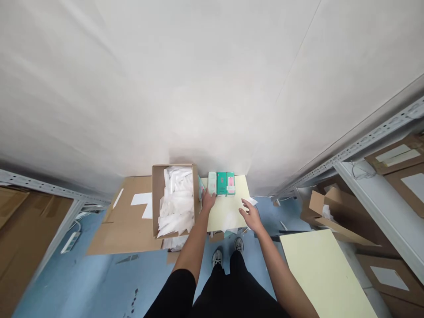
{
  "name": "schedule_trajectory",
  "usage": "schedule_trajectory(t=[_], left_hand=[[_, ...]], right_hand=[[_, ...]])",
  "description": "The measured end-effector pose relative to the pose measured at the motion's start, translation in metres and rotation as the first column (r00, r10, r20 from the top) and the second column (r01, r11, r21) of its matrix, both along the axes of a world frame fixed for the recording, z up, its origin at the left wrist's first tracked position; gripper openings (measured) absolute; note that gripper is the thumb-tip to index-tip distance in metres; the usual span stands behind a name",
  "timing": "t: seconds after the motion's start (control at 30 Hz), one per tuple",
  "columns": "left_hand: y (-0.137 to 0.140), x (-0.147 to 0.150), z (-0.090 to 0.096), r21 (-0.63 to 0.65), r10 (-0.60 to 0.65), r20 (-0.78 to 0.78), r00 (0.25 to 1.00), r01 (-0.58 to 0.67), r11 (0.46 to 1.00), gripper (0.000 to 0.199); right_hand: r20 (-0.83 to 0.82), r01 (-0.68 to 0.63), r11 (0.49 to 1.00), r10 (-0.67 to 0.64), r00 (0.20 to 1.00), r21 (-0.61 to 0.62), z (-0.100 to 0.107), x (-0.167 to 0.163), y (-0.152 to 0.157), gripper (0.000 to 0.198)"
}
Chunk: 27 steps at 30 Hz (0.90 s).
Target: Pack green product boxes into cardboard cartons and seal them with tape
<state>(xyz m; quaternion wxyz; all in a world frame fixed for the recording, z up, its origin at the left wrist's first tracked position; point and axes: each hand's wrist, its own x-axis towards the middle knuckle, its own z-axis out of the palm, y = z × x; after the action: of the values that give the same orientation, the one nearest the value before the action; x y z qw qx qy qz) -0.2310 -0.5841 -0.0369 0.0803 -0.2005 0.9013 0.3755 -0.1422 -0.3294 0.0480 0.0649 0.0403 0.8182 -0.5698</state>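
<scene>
My left hand (208, 201) is at the near end of a pale green box (212, 182), its thumb and fingers closed around that end. Directly right of this box, touching it, are a darker green box (221, 183) and another green box with a pink panel (231, 182). A light green packet or box (200, 186) shows partly between my left hand and an open carton (195, 185). My right hand (251, 215) hovers over the right side of the pale yellow table (217, 216), fingers apart, holding nothing.
White plastic-wrapped packets (177, 198) fill the open carton. Flat cardboard (129, 227) with white paper lies to its left. A second yellow tabletop (324, 265) stands at lower right. Metal shelves (347, 154) with cartons line the right; a wall rises behind the table.
</scene>
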Motion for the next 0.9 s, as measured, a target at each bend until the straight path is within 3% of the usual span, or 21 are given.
schedule_trajectory(t=[0.13, 0.3, 0.57, 0.77, 0.9], left_hand=[[-0.015, -0.027, -0.033, -0.090, 0.023, 0.073, 0.997, -0.016, 0.996, 0.080], [-0.028, -0.022, -0.060, -0.146, -0.110, 0.113, 0.988, 0.126, 0.981, 0.081], [-0.040, -0.019, -0.072, -0.163, -0.348, 0.144, 0.926, 0.369, 0.915, 0.087], [-0.035, -0.022, -0.082, -0.185, -0.428, 0.188, 0.884, 0.460, 0.868, 0.085], [-0.031, -0.023, -0.089, -0.150, -0.502, 0.174, 0.847, 0.526, 0.837, 0.086]], right_hand=[[0.058, -0.025, 1.000, 0.026, 0.998, -0.011, -0.028, -0.015, 0.008, 0.055], [0.131, -0.037, 0.999, 0.040, 0.991, -0.029, -0.061, -0.038, 0.018, 0.053], [0.174, -0.083, 0.996, 0.088, 0.981, -0.032, -0.095, -0.080, 0.012, 0.053], [0.169, -0.032, 0.996, 0.018, 0.985, 0.083, -0.121, -0.127, 0.012, 0.057], [0.123, -0.029, 0.997, 0.020, 0.992, 0.074, -0.143, -0.155, 0.015, 0.060]])
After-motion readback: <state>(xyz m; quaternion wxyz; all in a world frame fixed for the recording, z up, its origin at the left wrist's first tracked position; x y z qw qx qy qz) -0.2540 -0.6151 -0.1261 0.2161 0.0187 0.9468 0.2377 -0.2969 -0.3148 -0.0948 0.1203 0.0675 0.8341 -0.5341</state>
